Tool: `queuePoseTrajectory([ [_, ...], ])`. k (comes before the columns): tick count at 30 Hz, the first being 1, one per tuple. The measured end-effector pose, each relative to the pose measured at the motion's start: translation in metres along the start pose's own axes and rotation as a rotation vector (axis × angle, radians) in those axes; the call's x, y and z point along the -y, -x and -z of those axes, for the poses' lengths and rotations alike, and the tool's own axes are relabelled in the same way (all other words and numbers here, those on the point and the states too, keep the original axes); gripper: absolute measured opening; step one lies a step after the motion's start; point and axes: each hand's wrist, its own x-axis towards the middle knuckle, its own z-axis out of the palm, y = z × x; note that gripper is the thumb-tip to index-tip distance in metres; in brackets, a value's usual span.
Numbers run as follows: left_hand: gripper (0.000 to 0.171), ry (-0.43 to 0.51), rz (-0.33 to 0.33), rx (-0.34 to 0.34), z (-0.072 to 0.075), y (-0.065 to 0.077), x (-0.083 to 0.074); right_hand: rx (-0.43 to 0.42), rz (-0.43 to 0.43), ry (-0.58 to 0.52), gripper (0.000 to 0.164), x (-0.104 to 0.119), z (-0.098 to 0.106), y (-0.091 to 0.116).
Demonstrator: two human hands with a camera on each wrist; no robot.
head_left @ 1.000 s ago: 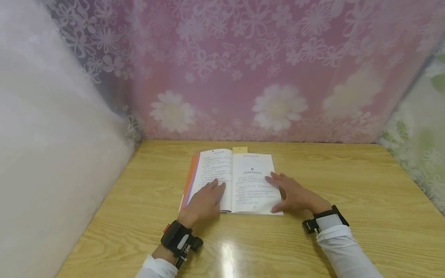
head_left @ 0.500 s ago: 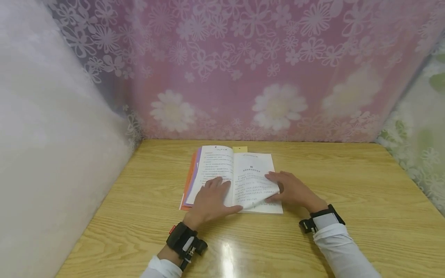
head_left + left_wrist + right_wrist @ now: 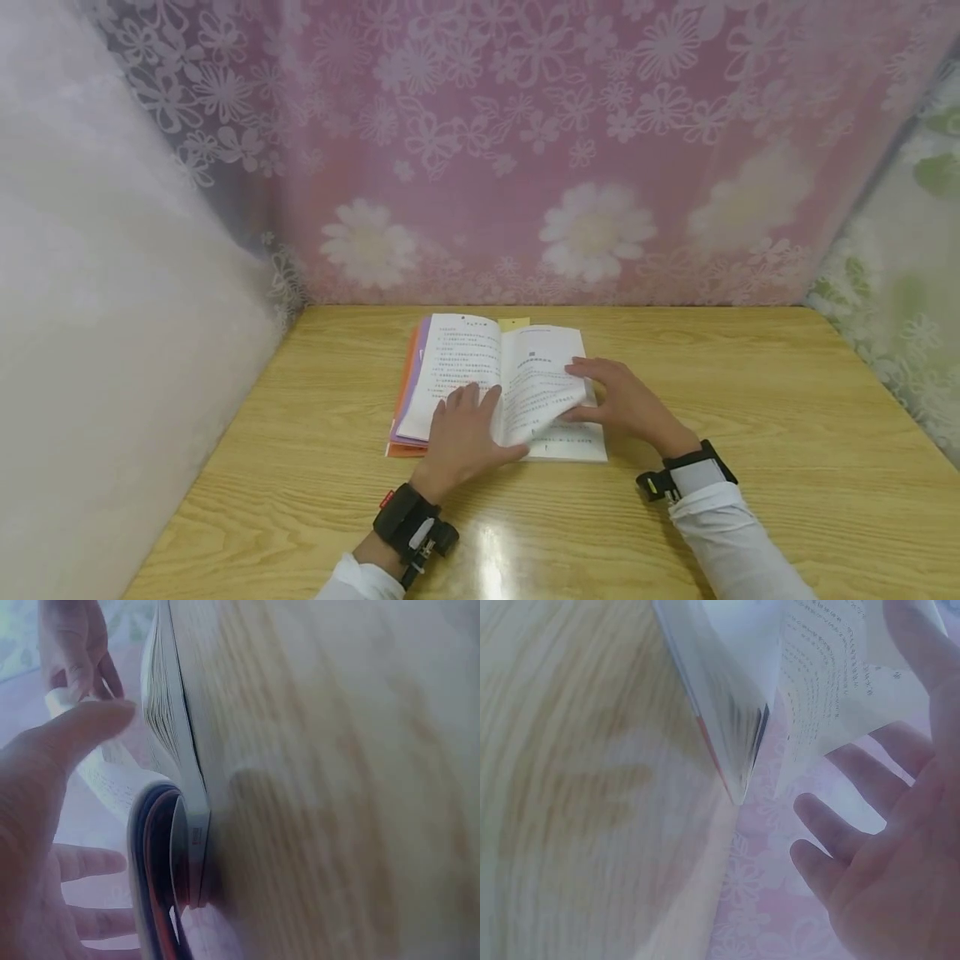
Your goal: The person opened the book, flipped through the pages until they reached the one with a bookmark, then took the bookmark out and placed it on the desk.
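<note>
An open book (image 3: 463, 354) with printed white pages lies on the wooden table, its orange and purple cover edges showing at the left. My left hand (image 3: 461, 442) rests on the left page with fingers spread, the thumb reaching over the lower middle of the book. At the right side, my right hand (image 3: 630, 408) pinches the outer edge of a page (image 3: 536, 400) between thumb and fingers. That page is lifted and bowed, baring part of the printed page beneath. In the right wrist view the raised page (image 3: 825, 690) curves away from the page block.
A small yellow tab (image 3: 514, 323) sticks out past the book's top edge. The wooden table (image 3: 750, 392) meets a pink flowered curtain (image 3: 465, 167) at the back. A pale sheet (image 3: 135, 292) hangs along the left side.
The right hand has taken hold of the right page's edge and drawn it up and leftward. The left hand has shifted right on the left page, its thumb now extended.
</note>
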Motion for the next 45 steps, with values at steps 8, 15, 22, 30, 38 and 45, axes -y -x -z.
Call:
queuePoseTrajectory([
  [8, 0.074, -0.048, -0.026, 0.030, 0.003, 0.002, -0.005, -0.014, -0.003, -0.041, 0.079, 0.005, 0.001, 0.001],
  [15, 0.091, 0.013, -0.028, 0.086, 0.006, 0.000, -0.005, -0.021, -0.015, -0.008, 0.079, 0.004, 0.005, 0.004],
  [22, 0.091, 0.134, 0.000, 0.057, 0.008, -0.001, 0.001, -0.043, -0.050, -0.077, 0.055, 0.005, 0.010, 0.007],
  [30, 0.107, 0.263, 0.092, -0.012, 0.012, -0.001, 0.015, -0.023, -0.067, -0.113, 0.054, 0.003, 0.007, 0.010],
  [38, 0.104, 0.247, 0.172, -0.169, 0.016, 0.002, 0.029, -0.018, -0.063, -0.101, 0.054, -0.001, 0.003, 0.011],
  [45, 0.094, 0.117, 0.157, -0.200, 0.016, 0.005, 0.037, 0.021, -0.090, -0.085, 0.059, -0.006, 0.000, 0.014],
])
